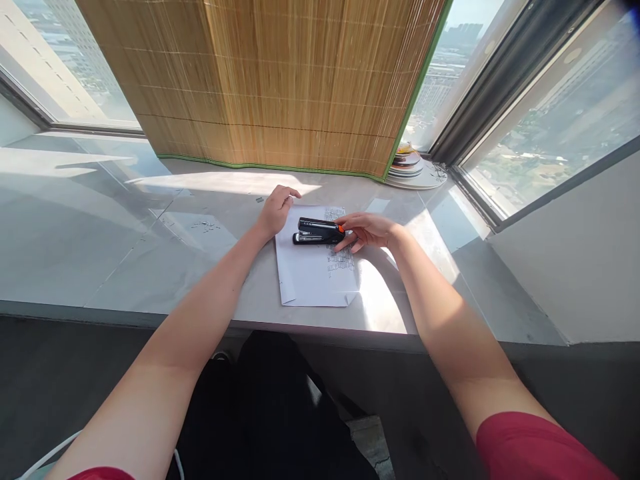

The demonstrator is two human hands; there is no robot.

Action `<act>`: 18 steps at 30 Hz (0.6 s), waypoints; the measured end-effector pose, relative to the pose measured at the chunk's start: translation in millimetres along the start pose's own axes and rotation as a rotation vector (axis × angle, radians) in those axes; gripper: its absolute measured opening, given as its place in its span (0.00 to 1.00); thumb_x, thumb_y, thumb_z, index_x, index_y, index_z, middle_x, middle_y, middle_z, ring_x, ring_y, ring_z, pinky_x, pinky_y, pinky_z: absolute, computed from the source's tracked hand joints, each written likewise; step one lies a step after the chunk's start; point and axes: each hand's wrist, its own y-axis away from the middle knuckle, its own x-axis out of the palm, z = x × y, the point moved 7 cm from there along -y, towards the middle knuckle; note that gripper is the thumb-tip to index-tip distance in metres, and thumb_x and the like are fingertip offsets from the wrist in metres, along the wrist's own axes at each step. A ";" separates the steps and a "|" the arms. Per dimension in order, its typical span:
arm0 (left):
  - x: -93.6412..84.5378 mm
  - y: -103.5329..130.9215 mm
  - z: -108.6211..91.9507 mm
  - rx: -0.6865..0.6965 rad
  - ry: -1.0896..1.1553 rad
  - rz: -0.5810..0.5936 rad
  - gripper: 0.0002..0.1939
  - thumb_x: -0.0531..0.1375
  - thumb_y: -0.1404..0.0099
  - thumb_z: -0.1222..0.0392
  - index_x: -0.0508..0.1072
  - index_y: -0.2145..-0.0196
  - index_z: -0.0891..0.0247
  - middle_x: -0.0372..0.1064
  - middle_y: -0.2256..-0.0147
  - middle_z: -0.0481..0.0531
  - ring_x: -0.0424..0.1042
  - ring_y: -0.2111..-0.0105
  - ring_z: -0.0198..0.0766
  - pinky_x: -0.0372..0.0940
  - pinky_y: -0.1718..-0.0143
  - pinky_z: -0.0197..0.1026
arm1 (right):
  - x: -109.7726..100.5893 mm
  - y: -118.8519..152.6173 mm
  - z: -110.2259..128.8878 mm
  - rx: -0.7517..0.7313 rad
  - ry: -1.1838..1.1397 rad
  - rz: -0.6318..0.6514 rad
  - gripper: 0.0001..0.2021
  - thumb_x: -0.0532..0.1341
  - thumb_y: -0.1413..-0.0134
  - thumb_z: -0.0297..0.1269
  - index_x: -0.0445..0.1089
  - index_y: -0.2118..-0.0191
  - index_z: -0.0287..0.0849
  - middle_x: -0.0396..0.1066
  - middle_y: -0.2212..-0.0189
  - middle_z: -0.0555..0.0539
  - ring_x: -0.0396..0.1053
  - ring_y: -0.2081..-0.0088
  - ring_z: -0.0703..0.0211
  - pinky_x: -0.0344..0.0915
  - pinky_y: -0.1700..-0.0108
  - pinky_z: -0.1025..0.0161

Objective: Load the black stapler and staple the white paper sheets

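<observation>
A black stapler [319,232] with an orange spot at its rear lies over a stack of white paper [305,280], its jaw pointing left. My right hand [369,230] has its fingers around the stapler's rear end, some of them lower and spread over the paper. Rows of small staples [341,261] or staple-like marks show along the paper's right side. At the upper left corner of the paper is my left hand [277,212], with its fingers curled over the edge. The undersides of those fingers are hidden. One lower corner of the paper is folded up.
The paper is on a grey tiled windowsill [210,273]. Loose staples [206,227] are scattered to the left, and a small metal piece [259,199] sits beyond my left hand. A bamboo blind [270,87] hangs behind, beside stacked plates [413,175] at the right window.
</observation>
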 end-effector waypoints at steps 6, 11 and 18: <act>-11.4 0.8 18.0 -0.177 0.167 -0.122 0.11 0.53 0.25 0.60 0.75 0.57 0.55 0.77 0.50 0.55 0.76 0.54 0.44 0.73 0.50 0.50 | 1.1 1.3 4.9 0.009 -0.023 -0.028 0.23 0.65 0.38 0.27 0.72 0.38 0.36 0.82 0.51 0.33 0.87 0.56 0.41 0.85 0.70 0.61; -13.2 1.2 33.6 -0.259 0.260 -0.124 0.09 0.55 0.27 0.56 0.75 0.62 0.56 0.78 0.56 0.54 0.76 0.60 0.42 0.71 0.62 0.44 | 0.2 0.6 5.6 -0.014 -0.006 -0.032 0.22 0.68 0.40 0.29 0.74 0.40 0.36 0.81 0.54 0.35 0.86 0.58 0.43 0.84 0.71 0.61; -14.1 2.2 44.8 -0.329 0.312 -0.155 0.08 0.56 0.29 0.58 0.74 0.64 0.57 0.78 0.63 0.54 0.76 0.65 0.41 0.70 0.66 0.44 | -10.4 2.0 22.2 -0.346 0.210 -0.325 0.18 0.66 0.38 0.41 0.79 0.45 0.45 0.81 0.54 0.42 0.60 0.77 0.67 0.67 0.79 0.64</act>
